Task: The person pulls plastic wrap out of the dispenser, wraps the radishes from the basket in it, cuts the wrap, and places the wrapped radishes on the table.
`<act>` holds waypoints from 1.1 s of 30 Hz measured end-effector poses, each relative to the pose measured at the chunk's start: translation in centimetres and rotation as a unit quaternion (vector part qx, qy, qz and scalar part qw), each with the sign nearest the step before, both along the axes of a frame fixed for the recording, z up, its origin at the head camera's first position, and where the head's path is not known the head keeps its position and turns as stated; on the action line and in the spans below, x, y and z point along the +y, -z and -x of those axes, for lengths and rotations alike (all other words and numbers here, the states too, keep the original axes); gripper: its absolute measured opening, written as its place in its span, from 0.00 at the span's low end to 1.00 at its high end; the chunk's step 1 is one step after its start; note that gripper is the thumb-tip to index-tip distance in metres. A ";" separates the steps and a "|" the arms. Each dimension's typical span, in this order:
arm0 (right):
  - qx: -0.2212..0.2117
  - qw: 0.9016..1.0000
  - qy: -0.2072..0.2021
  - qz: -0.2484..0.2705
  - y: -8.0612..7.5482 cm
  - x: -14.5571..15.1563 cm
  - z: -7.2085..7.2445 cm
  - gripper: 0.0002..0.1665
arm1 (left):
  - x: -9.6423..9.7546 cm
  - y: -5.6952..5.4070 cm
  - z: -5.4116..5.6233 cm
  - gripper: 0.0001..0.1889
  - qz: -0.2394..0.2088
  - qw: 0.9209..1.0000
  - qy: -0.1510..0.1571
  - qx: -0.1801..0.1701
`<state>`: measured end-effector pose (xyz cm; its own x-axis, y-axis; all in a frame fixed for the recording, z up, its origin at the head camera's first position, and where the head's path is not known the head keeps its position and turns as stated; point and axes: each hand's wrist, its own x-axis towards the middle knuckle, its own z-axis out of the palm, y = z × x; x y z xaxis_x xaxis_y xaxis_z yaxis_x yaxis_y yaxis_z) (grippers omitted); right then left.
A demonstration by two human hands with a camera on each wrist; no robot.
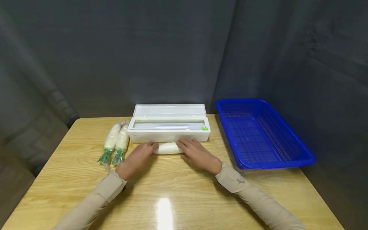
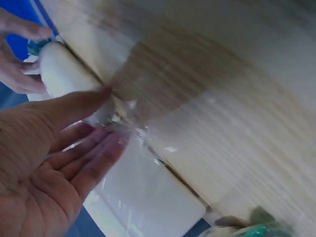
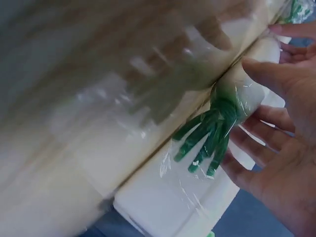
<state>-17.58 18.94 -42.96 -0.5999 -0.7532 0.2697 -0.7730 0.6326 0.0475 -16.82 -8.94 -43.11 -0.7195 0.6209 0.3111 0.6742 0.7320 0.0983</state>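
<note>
A white radish [image 1: 168,148] with cut green leaves [image 3: 212,133] lies crosswise on the table, clear film around it. At its left end, my left hand [image 1: 141,156] pinches the tip and the gathered film [image 2: 118,116] between thumb and fingers. My right hand [image 1: 199,156] holds the leafy end, thumb on the near side and fingers curved behind; film spreads over the leaves in the right wrist view. Right behind the radish stands a white cling film dispenser [image 1: 169,136], its lid [image 1: 169,110] raised and a roll inside.
Two film-wrapped white radishes, one outer [image 1: 112,136] and one inner [image 1: 122,139], lie left of the dispenser, leaves toward the near side. A blue plastic basket [image 1: 230,135] stands at the right. A green slider [image 1: 204,128] sits on the dispenser's right end. Dark curtains [image 1: 172,57] hang behind the wooden table [image 1: 138,204].
</note>
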 end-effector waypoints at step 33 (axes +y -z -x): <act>0.055 0.949 0.225 0.211 -2.8 2.8 1.5 0.38 | 10.1 -5.4 2.0 0.19 -0.085 0.993 0.079 0.030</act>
